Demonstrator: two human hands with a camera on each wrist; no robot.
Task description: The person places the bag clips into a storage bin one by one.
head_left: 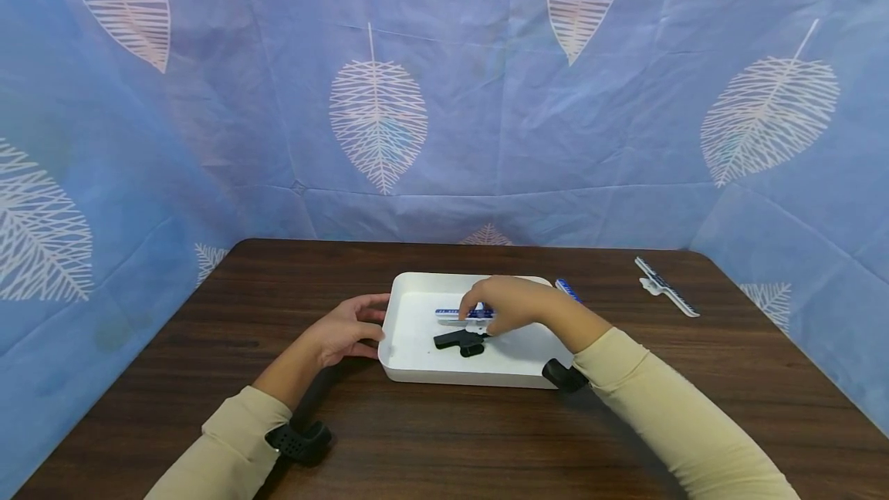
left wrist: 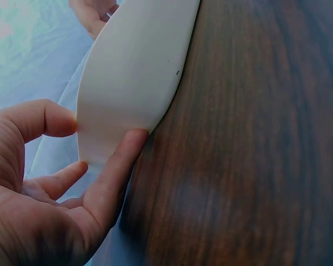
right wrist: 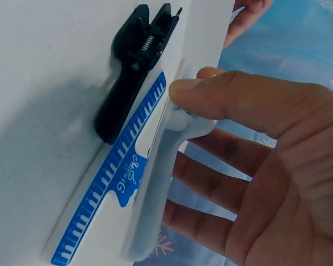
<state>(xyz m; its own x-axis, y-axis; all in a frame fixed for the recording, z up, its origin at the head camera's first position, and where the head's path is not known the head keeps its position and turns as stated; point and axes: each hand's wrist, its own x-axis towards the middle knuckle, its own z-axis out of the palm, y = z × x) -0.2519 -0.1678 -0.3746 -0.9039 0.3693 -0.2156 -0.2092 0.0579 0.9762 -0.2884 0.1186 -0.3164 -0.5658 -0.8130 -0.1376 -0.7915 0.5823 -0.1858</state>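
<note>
With my right hand (head_left: 519,302) I pinch the blue-and-white clip (head_left: 447,315) inside the tray (head_left: 406,334), just beside the black clip (head_left: 452,339), while my left hand (head_left: 343,331), loosely spread and gripping nothing, touches the tray's outer left end.

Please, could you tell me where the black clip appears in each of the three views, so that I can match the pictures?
Head: the black clip lies in the white tray, just below the right hand.
Left wrist: it is not in this picture.
Right wrist: upper part, left of centre.
Shared landmark: the white tray; the left wrist view shows its outer wall.
</note>
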